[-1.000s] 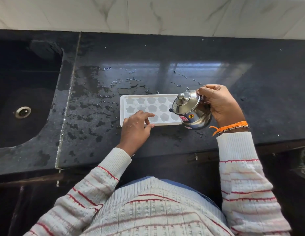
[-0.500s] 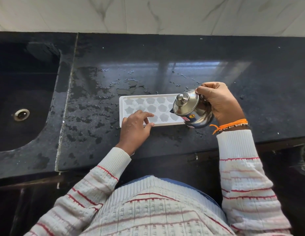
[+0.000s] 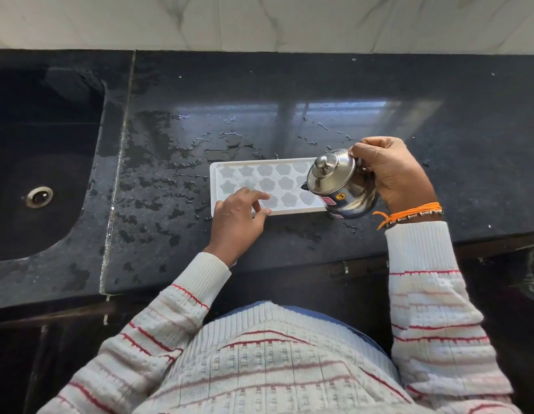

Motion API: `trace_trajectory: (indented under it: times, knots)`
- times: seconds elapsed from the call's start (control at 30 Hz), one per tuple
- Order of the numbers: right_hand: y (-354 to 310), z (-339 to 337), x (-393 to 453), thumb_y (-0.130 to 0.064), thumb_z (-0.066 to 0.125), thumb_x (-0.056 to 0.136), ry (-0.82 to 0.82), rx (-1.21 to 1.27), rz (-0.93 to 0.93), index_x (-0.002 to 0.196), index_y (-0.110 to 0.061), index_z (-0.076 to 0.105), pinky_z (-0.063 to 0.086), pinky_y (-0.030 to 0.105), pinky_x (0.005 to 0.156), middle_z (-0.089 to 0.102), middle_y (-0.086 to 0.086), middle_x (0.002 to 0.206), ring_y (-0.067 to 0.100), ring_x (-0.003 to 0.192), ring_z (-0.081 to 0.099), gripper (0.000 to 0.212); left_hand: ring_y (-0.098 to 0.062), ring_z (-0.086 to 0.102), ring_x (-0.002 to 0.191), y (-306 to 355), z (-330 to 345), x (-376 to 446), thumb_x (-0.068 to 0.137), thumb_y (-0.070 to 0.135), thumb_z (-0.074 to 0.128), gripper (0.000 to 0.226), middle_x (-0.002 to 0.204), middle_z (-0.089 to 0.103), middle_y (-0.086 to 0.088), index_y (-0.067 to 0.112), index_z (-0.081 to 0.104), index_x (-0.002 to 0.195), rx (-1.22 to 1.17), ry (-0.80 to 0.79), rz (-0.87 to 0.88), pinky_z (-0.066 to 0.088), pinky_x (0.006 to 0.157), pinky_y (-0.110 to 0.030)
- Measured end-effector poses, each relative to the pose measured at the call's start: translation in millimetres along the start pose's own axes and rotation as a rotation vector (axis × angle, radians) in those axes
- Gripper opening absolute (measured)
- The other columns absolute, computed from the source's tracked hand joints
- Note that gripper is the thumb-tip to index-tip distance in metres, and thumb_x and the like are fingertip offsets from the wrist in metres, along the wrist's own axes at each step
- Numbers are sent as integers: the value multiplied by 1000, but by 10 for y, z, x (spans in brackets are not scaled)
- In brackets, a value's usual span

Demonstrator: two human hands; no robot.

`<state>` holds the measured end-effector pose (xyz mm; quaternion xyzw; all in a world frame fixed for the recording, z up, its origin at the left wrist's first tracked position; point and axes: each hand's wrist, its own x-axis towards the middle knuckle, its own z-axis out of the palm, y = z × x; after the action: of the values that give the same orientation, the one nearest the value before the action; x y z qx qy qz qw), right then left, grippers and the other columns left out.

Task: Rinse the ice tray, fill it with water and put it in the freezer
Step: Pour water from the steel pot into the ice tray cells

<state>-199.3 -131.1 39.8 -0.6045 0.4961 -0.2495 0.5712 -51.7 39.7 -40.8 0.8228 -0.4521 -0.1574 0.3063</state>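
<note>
Ice tray: white ice tray [image 3: 261,183] with star- and flower-shaped cells, lying flat on the black table [image 3: 379,94], long side toward the person.
Left grip: left hand [image 3: 238,218] rests on the tray's near left corner; the fingers lie nearly straight over the near row of cells, thumb along the tray's near edge (pressing on it, not curled round it).
Right grip: right hand [image 3: 391,171] is clamped on the handle side of a small steel kettle [image 3: 338,186], fingers curled tight; the handle itself is hidden under the hand.
Kettle: lidded, with a knob on top, tilted toward the left with its short spout over the right end of the tray; a thin thread of water seems to leave the spout.
Table surface: wet patches and droplets behind and left of the tray.
Sink: dark sink [image 3: 38,162] at the far left, with a round metal drain [image 3: 39,196].
Wrist: orange thread band [image 3: 409,213] on the right wrist, above a striped cream sleeve.
</note>
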Motion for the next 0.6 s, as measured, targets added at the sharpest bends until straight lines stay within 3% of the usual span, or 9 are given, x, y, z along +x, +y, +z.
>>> trace_trajectory:
  times: [0.13,0.27,0.5,0.6]
  knots:
    - [-4,-32,-8,-6,58,82,-3,45,6,55,-17,58,46,23,54,48,-11,36,1,41,47,29,-16,57,81,34,-22,19,86,25,62,25,93,62,4,23,64,111,-33,-21,18,44,92,-36]
    - [-13,-69,-13,4,48,85,-20,219,-16,60,-8,52,33,8,36,40,-12,30,0,29,37,28,-12,51,76,78,-10,36,86,23,62,26,87,56,8,23,64,111,-51,-43,50,45,91,-41]
    - [-1,-162,-49,4,49,85,15,222,-13,57,-9,52,34,8,35,43,-10,30,0,29,39,31,-13,54,80,126,50,58,87,26,61,27,85,53,13,27,62,114,-41,-69,72,33,90,-29]
    - [18,-193,-57,0,53,83,28,145,-9,50,-15,53,37,10,38,45,-10,33,-1,32,42,37,-11,52,78,130,80,60,87,26,61,30,86,53,13,28,62,116,-35,-85,83,34,90,-31]
